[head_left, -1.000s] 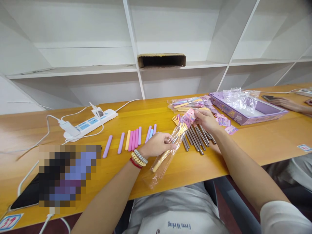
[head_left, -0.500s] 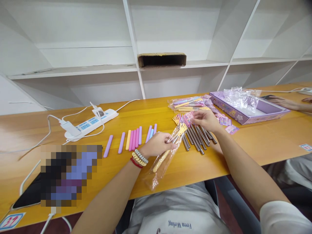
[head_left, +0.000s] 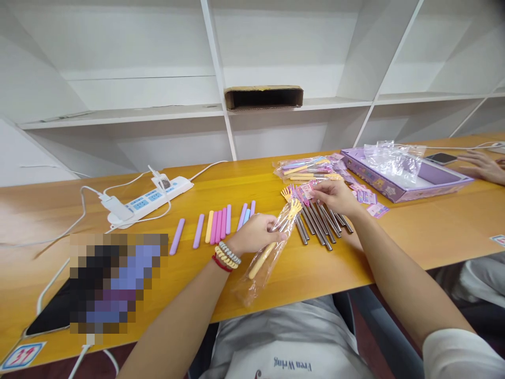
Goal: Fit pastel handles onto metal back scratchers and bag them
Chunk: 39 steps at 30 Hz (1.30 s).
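My left hand [head_left: 254,234] is closed around a yellow back scratcher [head_left: 262,261] in a clear plastic sleeve, its hand-shaped end tilted away from me. At that far end, my right hand [head_left: 337,197] pinches a small pink printed card [head_left: 305,190]; whether the card is inside the sleeve I cannot tell. Just beyond lie more scratcher heads [head_left: 286,194] in yellow and pink, with a bundle of metal rods [head_left: 321,226] spread below my right hand. Left of my left hand, several coloured handles [head_left: 218,227] in purple, pink, yellow and blue lie in a loose row.
Bagged back scratchers [head_left: 305,169] are piled behind my hands. To the right, a purple box [head_left: 406,196] holds clear bags, and loose cards [head_left: 366,197] lie before it. A power strip [head_left: 150,202] with cables stands left. Another person's hand [head_left: 483,166] rests at far right.
My hands keep nearly the same hold on the sleeve and card. At far right, the other person's hand has drawn back from a phone, which now shows.
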Each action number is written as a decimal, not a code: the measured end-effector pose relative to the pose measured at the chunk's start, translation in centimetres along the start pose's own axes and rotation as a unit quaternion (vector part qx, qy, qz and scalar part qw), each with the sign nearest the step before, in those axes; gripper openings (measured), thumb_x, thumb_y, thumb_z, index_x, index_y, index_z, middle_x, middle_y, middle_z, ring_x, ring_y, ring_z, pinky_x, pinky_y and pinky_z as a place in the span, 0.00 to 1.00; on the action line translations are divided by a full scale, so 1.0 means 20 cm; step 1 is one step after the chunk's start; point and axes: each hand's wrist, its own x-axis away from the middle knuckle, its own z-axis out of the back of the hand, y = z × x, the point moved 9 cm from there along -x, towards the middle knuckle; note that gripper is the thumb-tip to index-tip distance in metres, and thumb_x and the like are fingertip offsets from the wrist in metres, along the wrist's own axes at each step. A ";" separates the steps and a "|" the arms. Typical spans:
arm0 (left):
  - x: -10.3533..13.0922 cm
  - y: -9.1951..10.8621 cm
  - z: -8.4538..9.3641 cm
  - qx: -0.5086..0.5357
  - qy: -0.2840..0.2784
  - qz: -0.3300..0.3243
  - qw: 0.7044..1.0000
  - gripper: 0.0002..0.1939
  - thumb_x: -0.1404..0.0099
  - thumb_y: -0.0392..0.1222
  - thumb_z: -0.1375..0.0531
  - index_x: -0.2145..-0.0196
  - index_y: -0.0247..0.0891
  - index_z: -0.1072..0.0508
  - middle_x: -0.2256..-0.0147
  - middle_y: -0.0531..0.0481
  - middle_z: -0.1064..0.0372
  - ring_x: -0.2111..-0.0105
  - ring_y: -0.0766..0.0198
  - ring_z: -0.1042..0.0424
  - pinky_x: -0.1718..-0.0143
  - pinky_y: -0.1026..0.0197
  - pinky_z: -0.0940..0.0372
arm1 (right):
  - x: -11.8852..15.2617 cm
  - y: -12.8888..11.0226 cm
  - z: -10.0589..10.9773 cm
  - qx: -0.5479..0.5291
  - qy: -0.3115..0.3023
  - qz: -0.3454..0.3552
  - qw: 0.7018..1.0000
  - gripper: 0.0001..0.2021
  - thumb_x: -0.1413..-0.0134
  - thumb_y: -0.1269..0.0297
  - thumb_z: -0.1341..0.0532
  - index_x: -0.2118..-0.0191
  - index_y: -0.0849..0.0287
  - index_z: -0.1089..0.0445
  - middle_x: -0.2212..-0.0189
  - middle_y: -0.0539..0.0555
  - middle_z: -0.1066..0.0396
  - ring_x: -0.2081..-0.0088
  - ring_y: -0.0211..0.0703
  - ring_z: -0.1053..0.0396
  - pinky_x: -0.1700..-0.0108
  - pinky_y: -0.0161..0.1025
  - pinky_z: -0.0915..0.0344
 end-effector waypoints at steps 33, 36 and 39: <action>0.00 0.02 0.01 -0.021 0.022 -0.014 0.999 0.15 0.45 0.48 0.41 0.79 0.36 0.39 0.81 0.59 0.49 0.79 0.71 0.48 0.78 0.65 0.54 | 0.04 -0.16 -0.09 0.142 0.065 0.117 0.981 0.02 0.54 0.68 0.43 0.71 0.58 0.36 0.78 0.49 0.32 0.76 0.36 0.34 0.70 0.34 0.37; 0.00 0.01 0.01 -0.027 0.021 -0.018 0.999 0.11 0.45 0.46 0.41 0.78 0.36 0.35 0.80 0.57 0.43 0.78 0.70 0.44 0.77 0.65 0.52 | 0.04 -0.17 -0.09 0.139 0.036 0.108 0.984 0.04 0.54 0.68 0.43 0.69 0.59 0.33 0.77 0.50 0.31 0.76 0.36 0.35 0.69 0.35 0.38; 0.00 0.01 0.00 -0.026 0.015 -0.018 0.999 0.10 0.45 0.44 0.42 0.76 0.35 0.33 0.79 0.56 0.39 0.77 0.69 0.41 0.77 0.65 0.51 | 0.05 -0.18 -0.10 0.117 0.010 0.098 0.988 0.07 0.52 0.65 0.42 0.66 0.59 0.29 0.76 0.51 0.29 0.75 0.37 0.34 0.68 0.35 0.37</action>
